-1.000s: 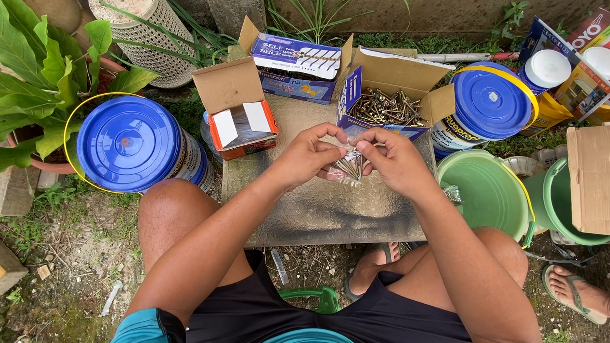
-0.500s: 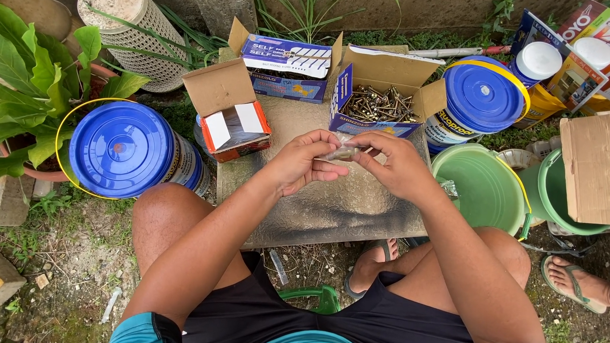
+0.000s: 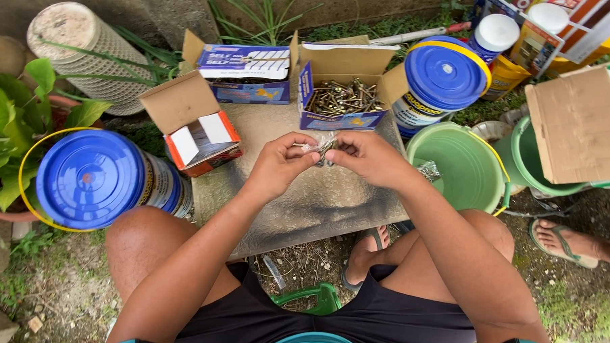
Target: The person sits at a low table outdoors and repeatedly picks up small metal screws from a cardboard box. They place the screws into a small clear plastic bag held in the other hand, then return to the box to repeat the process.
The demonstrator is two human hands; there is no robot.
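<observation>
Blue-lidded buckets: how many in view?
2. One blue-lidded bucket lies on its side beside the left knee; the other sits right of the open box of screws. More may be hidden off-frame.

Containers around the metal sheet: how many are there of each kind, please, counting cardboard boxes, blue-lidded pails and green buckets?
Cardboard boxes: 4 — box of screws, blue box, orange and white box, plain box
Blue-lidded pails: 2 — left pail, right pail
Green buckets: 2 — near bucket, far bucket
Total: 8
</observation>
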